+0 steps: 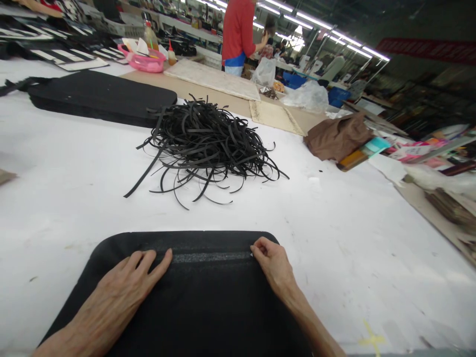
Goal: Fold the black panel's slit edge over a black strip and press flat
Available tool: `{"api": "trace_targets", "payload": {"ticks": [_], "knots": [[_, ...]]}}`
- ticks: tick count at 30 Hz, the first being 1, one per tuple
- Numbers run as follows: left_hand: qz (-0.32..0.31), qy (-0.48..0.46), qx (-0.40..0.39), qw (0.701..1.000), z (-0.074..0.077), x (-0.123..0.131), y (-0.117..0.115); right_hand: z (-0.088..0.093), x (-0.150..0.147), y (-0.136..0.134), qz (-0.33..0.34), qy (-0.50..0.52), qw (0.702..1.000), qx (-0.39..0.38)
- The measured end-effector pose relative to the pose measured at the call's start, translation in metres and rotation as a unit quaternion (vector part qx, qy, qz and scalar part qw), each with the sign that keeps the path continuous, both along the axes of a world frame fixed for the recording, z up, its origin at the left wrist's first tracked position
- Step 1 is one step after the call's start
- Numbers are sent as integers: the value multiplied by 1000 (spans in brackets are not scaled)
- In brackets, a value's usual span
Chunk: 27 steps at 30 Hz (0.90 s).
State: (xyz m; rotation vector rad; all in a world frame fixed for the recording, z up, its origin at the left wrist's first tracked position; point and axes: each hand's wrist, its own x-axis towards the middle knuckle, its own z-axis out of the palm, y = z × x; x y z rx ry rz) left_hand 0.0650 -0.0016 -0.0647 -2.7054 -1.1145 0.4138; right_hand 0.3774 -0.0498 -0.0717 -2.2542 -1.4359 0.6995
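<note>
A black fabric panel (193,302) with rounded corners lies on the white table right in front of me. A rough grey strip (211,257) runs across it near its far edge. My left hand (126,282) lies flat on the panel, fingers stretched out, fingertips at the strip's left end. My right hand (273,263) is curled, its fingers pinched at the strip's right end. A loose heap of black strips (208,141) sits further back on the table.
A stack of black panels (100,96) lies at the back left. Behind it stand a pink basket (147,62) and glue bottles. A brown cloth bundle (336,136) and clutter fill the right. A person in red (238,32) stands at the far bench.
</note>
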Motion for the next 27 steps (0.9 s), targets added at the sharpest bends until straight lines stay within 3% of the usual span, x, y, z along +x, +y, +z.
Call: {"api": "trace_targets", "payload": {"ticks": [8,14,17,19,21,24,27], "knots": [[-8,-42,27,999,-3,0,-2,-6,-5,-6,38,-103,994,11],[14,-89,29,996,-4,1,-3,-7,-12,-10,90,-283,954,35],[1,-115,49,992,-7,2,-4,-3,-12,-8,221,-344,909,76],[-37,-121,51,991,-10,2,-2,1,-10,-5,343,-337,869,115],[-82,-110,37,990,-12,2,0,4,-7,-3,421,-320,837,140],[-109,-78,5,991,-10,2,2,6,-7,-4,450,-324,817,159],[-98,-55,-18,994,-2,5,1,6,-17,-11,430,-370,812,140]]}}
